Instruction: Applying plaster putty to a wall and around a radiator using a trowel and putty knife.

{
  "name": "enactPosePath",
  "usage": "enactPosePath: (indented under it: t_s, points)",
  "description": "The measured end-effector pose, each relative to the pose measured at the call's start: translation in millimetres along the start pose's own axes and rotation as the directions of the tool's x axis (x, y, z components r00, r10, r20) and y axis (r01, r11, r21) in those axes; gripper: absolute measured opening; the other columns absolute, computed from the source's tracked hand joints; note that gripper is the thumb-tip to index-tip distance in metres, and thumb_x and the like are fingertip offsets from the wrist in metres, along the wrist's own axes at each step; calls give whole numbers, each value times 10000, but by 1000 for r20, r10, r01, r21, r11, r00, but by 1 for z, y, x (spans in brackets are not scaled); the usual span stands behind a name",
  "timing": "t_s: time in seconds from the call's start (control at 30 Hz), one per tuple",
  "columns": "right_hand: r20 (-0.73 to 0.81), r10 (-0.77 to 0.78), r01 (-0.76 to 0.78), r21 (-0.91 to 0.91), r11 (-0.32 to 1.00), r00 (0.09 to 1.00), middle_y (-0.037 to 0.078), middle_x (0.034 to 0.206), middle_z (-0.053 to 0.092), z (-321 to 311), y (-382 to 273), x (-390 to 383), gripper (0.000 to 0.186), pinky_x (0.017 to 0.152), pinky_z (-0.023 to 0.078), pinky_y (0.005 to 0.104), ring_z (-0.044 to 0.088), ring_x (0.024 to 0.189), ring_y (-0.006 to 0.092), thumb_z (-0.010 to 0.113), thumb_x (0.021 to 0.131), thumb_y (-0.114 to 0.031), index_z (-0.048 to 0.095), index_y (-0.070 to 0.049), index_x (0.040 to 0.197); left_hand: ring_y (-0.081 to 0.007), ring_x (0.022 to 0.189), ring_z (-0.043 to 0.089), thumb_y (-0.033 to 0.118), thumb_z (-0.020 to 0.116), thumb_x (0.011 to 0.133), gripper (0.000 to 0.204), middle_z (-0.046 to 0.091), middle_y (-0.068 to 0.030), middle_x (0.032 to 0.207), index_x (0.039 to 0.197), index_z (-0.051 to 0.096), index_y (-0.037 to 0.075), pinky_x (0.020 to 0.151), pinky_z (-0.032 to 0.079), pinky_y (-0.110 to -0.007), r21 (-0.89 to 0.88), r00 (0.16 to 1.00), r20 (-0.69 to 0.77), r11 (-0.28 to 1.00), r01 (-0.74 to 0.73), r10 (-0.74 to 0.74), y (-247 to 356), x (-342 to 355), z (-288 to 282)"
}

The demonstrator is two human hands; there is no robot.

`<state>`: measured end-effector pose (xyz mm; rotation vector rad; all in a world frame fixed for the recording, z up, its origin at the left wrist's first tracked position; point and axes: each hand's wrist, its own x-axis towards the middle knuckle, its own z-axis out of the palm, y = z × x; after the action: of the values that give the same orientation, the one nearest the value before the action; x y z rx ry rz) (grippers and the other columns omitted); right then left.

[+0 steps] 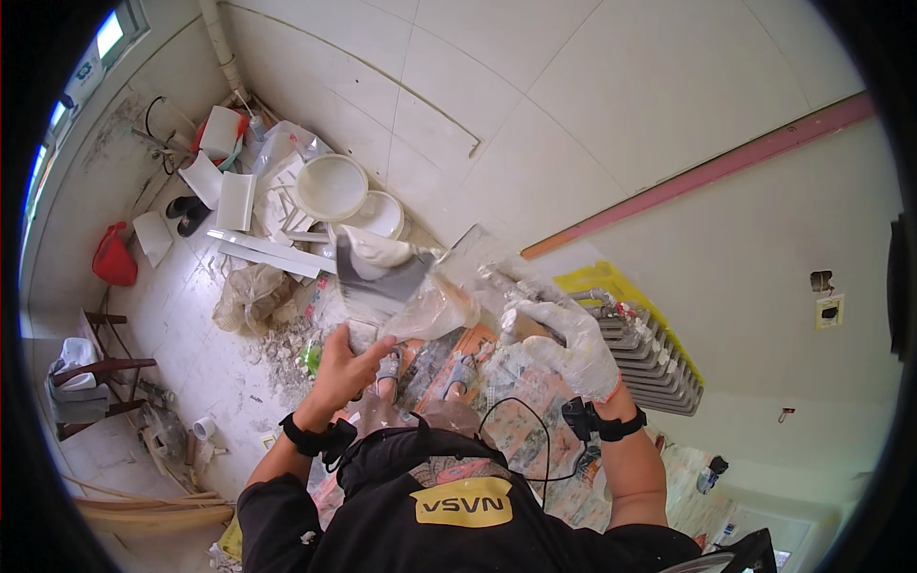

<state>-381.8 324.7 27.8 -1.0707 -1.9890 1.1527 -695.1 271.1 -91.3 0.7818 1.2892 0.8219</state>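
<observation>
Head view: your left hand point(346, 368) grips a putty-loaded trowel point(375, 270), your gloved right hand point(564, 344) clasps a second blade point(478, 263) touching it, beside a yellow-topped radiator point(650, 349), white buckets point(330, 186) well apart.

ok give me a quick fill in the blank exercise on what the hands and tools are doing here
1. The left hand is bare, while the right hand wears a white ____.
2. The wide putty knife in the left hand carries a lump of ____ plaster.
3. The ribbed radiator by the right hand is partly covered with a ____ sheet.
4. Each wrist wears a ____ band.

Missing words: glove; white; yellow; black
</observation>
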Motion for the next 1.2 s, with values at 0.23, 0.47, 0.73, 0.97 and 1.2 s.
enactPosePath:
  t_s: [0.23,0.47,0.73,0.97,1.2]
  points:
    - [-4,129,-129,-64,990,992,211,1339,632,-6,-9,-6,444,1089,428,383,569,1295,305,674,903,-183,645,43,1284,-290,862,707,159,737,926,316,750,-165,984,1141,641,-52,800,538,-397,539,794,-385,813,-220,470,-20,16,-88]
    - [-220,361,-399,-161,903,906,107,1108,680,-25,10,-17,414,909,501,325,622,985,162,751,812,-151,634,-3,1181,-36,467,390,157,713,956,235,457,37,680,1028,505,75,380,302,-223,66,787,-616,993,101,-39,-45,3,-160]
    - [-373,414,-266,387,883,830,13,1015,582,-67,20,-34,380,821,495,272,576,927,128,689,872,-34,618,-19,1244,-51,437,408,124,732,929,221,466,43,599,1012,548,34,393,301,-244,24,984,-177,1000,-8,12,26,-5,-71]
    - [-487,112,422,834,356,866,126,1479,533,-84,34,-51,553,1051,543,480,578,1297,293,621,989,-208,442,-99,1501,-36,549,512,223,816,887,334,616,29,729,1102,651,28,471,390,-222,224,822,565,972,-69,-72,73,1,41]
    - [-520,231,-120,238,964,823,28,1081,636,-72,5,-52,384,879,534,307,632,1008,133,695,909,-140,570,-25,1253,-56,612,561,188,821,875,382,657,14,789,1150,649,-14,537,451,-239,220,620,781,897,-384,74,76,23,125]
